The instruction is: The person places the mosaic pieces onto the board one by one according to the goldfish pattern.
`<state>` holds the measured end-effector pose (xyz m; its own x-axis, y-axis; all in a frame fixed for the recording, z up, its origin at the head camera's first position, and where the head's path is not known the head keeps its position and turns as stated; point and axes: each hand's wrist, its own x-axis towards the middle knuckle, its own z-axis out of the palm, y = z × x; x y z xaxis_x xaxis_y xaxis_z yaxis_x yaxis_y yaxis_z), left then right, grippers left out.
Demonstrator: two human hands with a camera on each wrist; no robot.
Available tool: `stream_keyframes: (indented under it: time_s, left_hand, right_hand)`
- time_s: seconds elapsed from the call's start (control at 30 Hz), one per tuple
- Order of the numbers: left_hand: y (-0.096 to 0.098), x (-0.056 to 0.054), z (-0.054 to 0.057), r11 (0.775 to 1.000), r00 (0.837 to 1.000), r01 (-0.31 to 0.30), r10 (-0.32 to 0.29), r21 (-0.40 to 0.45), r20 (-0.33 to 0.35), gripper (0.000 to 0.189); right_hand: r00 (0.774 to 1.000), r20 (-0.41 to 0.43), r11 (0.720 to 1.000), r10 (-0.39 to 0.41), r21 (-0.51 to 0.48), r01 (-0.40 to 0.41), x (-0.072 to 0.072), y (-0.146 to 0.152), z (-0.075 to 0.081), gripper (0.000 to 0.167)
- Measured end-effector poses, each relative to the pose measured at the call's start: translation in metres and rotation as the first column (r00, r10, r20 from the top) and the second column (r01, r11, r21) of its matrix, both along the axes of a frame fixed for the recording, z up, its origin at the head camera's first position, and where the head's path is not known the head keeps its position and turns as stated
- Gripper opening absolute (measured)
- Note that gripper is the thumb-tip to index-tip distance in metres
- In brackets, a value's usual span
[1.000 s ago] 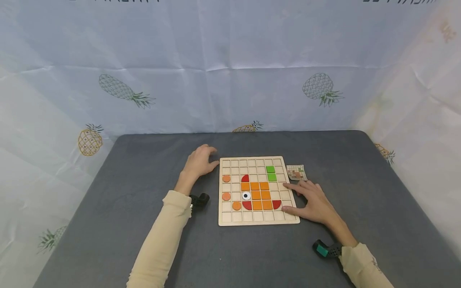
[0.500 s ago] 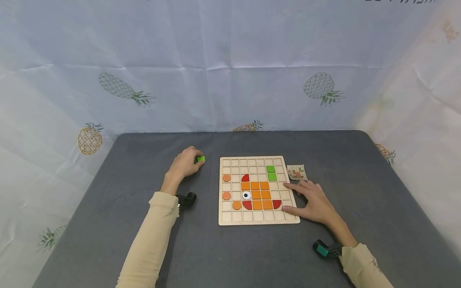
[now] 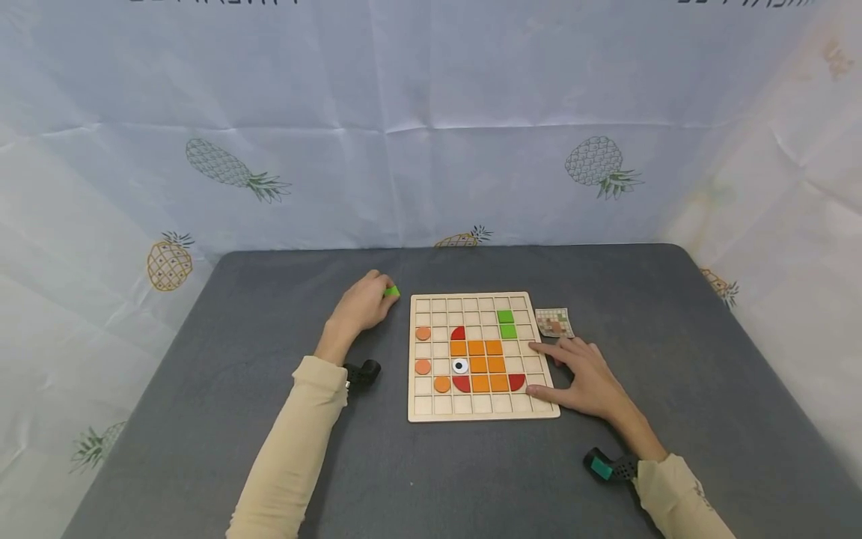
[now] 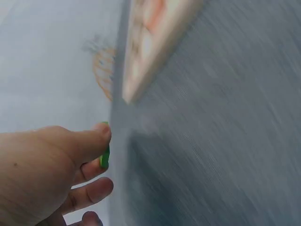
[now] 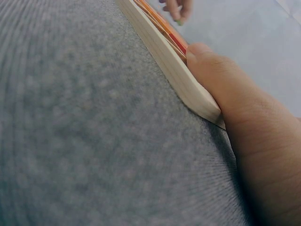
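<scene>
My left hand [image 3: 359, 305] pinches a green tile [image 4: 105, 157] between thumb and finger, off the far left corner of a wooden grid board [image 3: 485, 410]. In the left wrist view the tile shows nearly edge-on. My right hand [image 3: 584, 380] rests at the board's right side, thumb and index finger [image 3: 545, 349] stretched over its border. Set in the grid are several orange square tiles [image 3: 497, 364], red quarter-round tiles [image 3: 516, 382], a white eye disc [image 3: 460, 366] and two green square tiles [image 3: 507, 332]. Three orange discs [image 3: 422, 367] sit near the board's left edge.
A small printed card [image 3: 554, 323] with a grid picture lies against the board's right side. Everything stands on a dark grey cloth-covered table [image 3: 404, 486]. Behind its far edge hangs a pale curtain [image 3: 431, 187] with pineapple prints.
My left hand moved left from the board's corner, where a green tile came into view in its fingers, then came partway back right with it. My right hand and the board stayed put.
</scene>
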<state>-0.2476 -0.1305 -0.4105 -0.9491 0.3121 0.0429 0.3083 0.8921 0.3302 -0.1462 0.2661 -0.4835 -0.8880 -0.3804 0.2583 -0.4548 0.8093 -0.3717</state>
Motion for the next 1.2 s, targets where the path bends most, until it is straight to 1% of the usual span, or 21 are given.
stream_keyframes:
  time_s: [0.1, 0.17, 0.27, 0.47, 0.6, 0.7, 0.87, 1.03, 1.2]
  left_hand:
    - [0.015, 0.000, 0.009, 0.999, 0.999, 0.034, -0.033, 0.037, -0.022, 0.031]
    - [0.027, 0.000, 0.016, 0.997, 0.998, 0.057, -0.056, 0.056, -0.024, 0.031]
    - [0.046, 0.000, 0.023, 0.993, 0.995, 0.095, -0.093, 0.064, -0.026, 0.031]
    - [0.086, 0.002, 0.031, 0.984, 0.985, 0.172, -0.171, 0.040, -0.021, 0.030]
    - [0.116, 0.006, 0.036, 0.972, 0.972, 0.236, -0.236, 0.014, -0.005, 0.030]
    - [0.137, 0.009, 0.035, 0.962, 0.962, 0.273, -0.272, -0.022, 0.017, 0.029]
    - [0.164, 0.014, 0.027, 0.948, 0.951, 0.308, -0.306, -0.080, 0.041, 0.030]
    - [0.182, 0.018, 0.019, 0.929, 0.935, 0.355, -0.353, -0.109, 0.032, 0.033]
    - [0.193, 0.024, 0.013, 0.918, 0.926, 0.376, -0.376, -0.125, 0.028, 0.030]
  right_hand:
    - [1.000, -0.001, 1.000, 0.002, 0.003, -0.002, 0.001, 0.001, 0.000, 0.076]
    - [1.000, -0.003, 1.000, 0.004, 0.003, -0.004, 0.001, 0.001, -0.001, 0.075]
    - [1.000, -0.006, 1.000, 0.004, 0.005, -0.004, 0.002, 0.001, -0.001, 0.075]
    - [1.000, -0.004, 1.000, -0.001, 0.006, 0.001, 0.003, 0.002, -0.002, 0.075]
    - [1.000, -0.015, 1.000, -0.002, 0.004, 0.002, 0.003, 0.002, -0.001, 0.075]
    - [1.000, -0.027, 1.000, 0.003, 0.002, -0.003, 0.002, 0.003, -0.001, 0.074]
    - [1.000, -0.027, 1.000, 0.013, -0.003, -0.013, 0.002, 0.002, -0.001, 0.074]
    - [1.000, -0.022, 1.000, 0.009, -0.011, -0.009, 0.001, 0.002, -0.001, 0.074]
    - [1.000, -0.018, 1.000, 0.014, -0.018, -0.014, -0.001, 0.002, -0.001, 0.074]
